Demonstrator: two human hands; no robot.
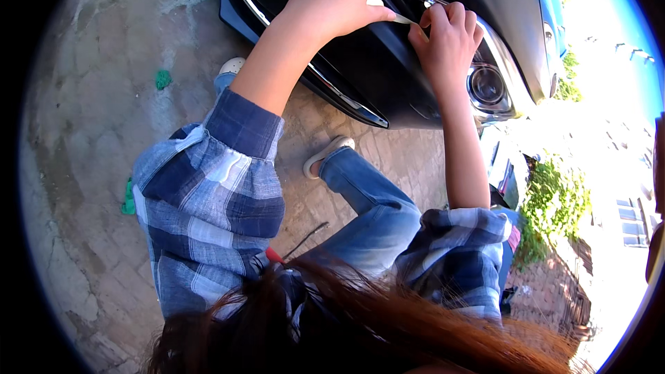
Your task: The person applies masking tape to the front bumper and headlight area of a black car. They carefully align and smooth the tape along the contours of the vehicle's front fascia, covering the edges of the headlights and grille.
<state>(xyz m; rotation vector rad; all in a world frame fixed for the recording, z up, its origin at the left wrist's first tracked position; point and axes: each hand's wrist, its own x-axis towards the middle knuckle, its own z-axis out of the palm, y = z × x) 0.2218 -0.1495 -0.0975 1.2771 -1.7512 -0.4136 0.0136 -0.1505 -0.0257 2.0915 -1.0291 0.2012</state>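
My left hand [335, 2] is over the front of a dark car [395, 72], its fingers closed around a small white object, possibly a roll of tape. From it a thin white strip [401, 18] runs taut to my right hand [449, 36]. Thumb and fingers of the right hand pinch the strip's far end, close to the car's headlight [487, 85]. My left palm hides most of the white object. Chrome trim [348, 96] curves along the car's bumper below the left wrist.
A green tuft [163, 79] and another green item [128, 197] lie on the paved ground [93, 166]. My legs in jeans [369, 213] and a pale clog [332, 153] are beneath the bumper. Leafy plants [556, 202] grow at the right, against bright glare.
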